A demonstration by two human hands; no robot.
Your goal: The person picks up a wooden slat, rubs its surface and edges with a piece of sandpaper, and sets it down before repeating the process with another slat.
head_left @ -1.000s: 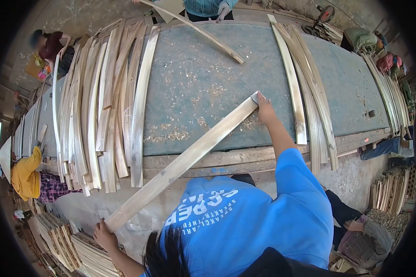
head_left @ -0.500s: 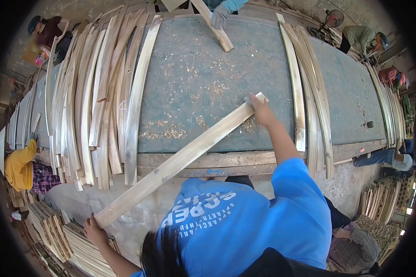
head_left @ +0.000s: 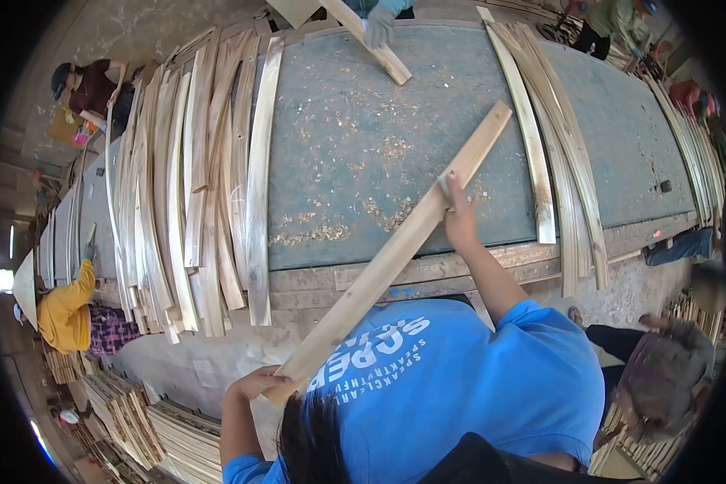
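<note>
A long, pale wooden board (head_left: 395,250) slants from my chest up over the blue-grey tabletop (head_left: 355,153). My left hand (head_left: 258,382) is closed around its lower end, close to my blue shirt. Partway up the board, my right hand (head_left: 460,216) is closed on its right edge, with the upper end reaching past it. A small greyish thing shows by the right fingertips, too small to make out. Wood shavings (head_left: 319,232) lie scattered on the tabletop beneath the board.
Many boards (head_left: 194,185) are piled on the left of the table, and several more (head_left: 552,153) lie on the right. Across the table a gloved hand (head_left: 379,28) holds another board (head_left: 367,40). A person in yellow (head_left: 66,310) works at the left. Stacked wood (head_left: 125,415) stands behind.
The board has swung steeper, its lower end drawn in toward my body and its upper end farther over the table. My right hand has gone from near the tip to partway down.
</note>
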